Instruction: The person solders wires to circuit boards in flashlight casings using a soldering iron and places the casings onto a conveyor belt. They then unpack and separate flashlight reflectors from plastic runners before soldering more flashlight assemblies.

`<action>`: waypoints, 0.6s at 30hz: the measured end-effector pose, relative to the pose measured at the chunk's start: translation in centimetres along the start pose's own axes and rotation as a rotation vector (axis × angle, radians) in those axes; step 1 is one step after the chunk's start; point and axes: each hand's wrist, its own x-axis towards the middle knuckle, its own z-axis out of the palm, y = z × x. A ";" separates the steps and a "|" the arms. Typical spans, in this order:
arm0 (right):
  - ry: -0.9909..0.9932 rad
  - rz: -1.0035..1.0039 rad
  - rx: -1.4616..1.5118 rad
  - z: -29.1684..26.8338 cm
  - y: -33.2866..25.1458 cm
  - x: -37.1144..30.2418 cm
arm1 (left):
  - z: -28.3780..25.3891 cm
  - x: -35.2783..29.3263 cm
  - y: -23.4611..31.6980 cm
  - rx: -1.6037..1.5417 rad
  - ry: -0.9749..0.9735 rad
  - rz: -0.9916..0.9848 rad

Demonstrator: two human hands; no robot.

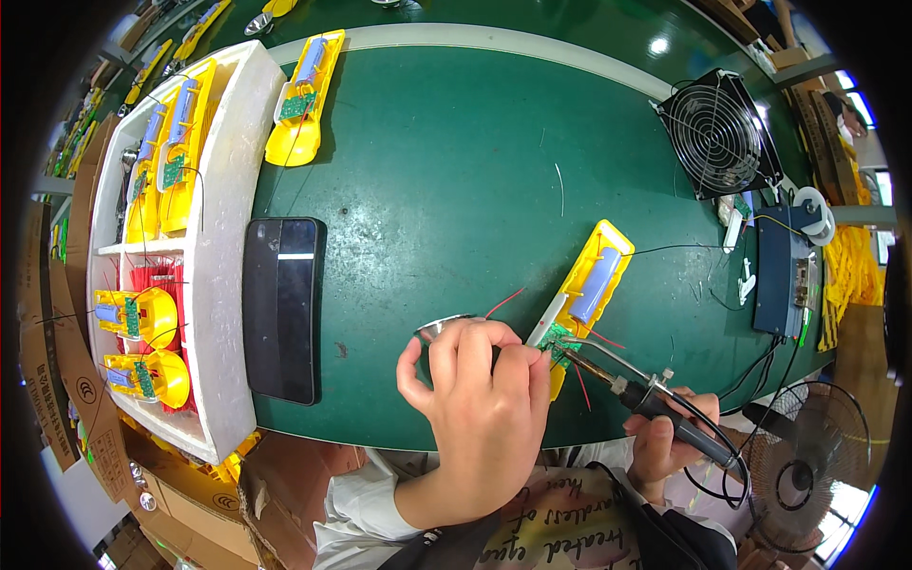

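Bright light; white glare on far green surface (627, 38); rim bowed, black-cornered, perhaps blurred.

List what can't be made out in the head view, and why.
Head view:
Round silver metal reflector: mostly covered by the left hand, so the grip is hidden.
Contact between the black-handled soldering iron and small green circuit board: too small to judge.
Lower part of the long yellow plastic housing: partly behind the iron and left hand.
Heap of yellow pieces at far right: too blurred to identify.
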 end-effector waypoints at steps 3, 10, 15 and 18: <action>-0.024 -0.027 -0.037 -0.3 0.3 0.1 | 0.0 0.0 0.0 0.001 -0.005 -0.002; -0.026 -0.007 0.024 -0.3 0.5 0.1 | -0.2 0.1 0.2 -0.007 -0.024 -0.009; -0.075 -0.111 -0.049 -0.7 0.9 0.1 | -0.1 0.1 0.3 -0.008 -0.017 -0.012; -0.070 -0.111 -0.056 -0.8 1.1 -0.1 | -0.1 0.1 0.2 -0.010 -0.016 -0.009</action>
